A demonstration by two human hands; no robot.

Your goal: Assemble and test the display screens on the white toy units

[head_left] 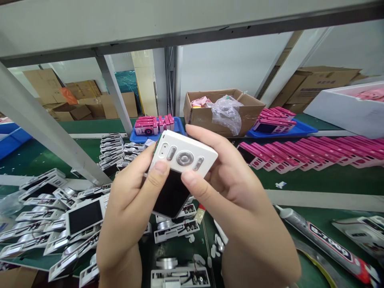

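A white digital camera (207, 154) with a dark screen and silver buttons is held up in the middle, its back side facing me and tilted. My left hand (129, 192) grips its left side, thumb pressed near the top edge of the screen. On the other side my right hand (231, 184) holds it, thumb on the face below the round button and fingers behind the upper edge. Below the hands, open white camera bodies (177, 229) with lens rings and wires lie on the green bench, beside small white pieces (217, 246).
Many partly assembled white cameras (85, 218) are piled at left. Pink cameras (288, 156) stand in a row at right, with more in blue trays (180, 127) behind. A B-7000 glue tube (327, 242) lies at right. A cardboard box (198, 116) and a metal post (57, 116) stand beyond.
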